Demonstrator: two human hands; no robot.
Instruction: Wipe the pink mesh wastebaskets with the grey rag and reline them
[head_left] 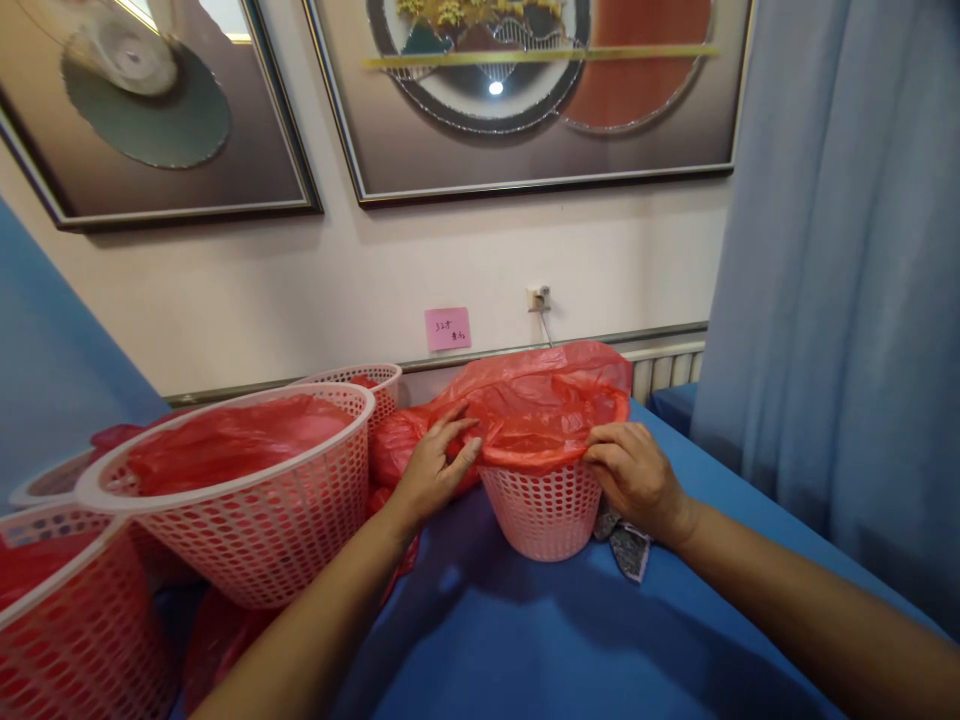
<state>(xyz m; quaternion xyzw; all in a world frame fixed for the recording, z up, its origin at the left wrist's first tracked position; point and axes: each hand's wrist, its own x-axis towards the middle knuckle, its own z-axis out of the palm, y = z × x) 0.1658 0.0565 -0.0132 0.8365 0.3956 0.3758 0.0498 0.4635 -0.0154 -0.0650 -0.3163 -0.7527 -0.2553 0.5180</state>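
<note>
A small white perforated plastic basket (541, 510) stands upright on the blue surface in front of me. A thin red plastic bag (536, 440) lines it and is folded over its rim, with loose film bunched behind and to the left. At the rim's left side is my left hand (437, 468), fingers apart, touching or just beside the bag. My right hand (637, 480) pinches the bag's edge at the right side of the rim. Behind the right hand, a grey cloth (628, 548) lies partly hidden beside the basket.
Larger white baskets with red bags stand at the left, the nearest big basket (255, 540) close to my left forearm. A blue curtain (832, 250) hangs at the right. Behind are a wall with a pink note (448, 328), a socket (538, 298) and a radiator (667, 372).
</note>
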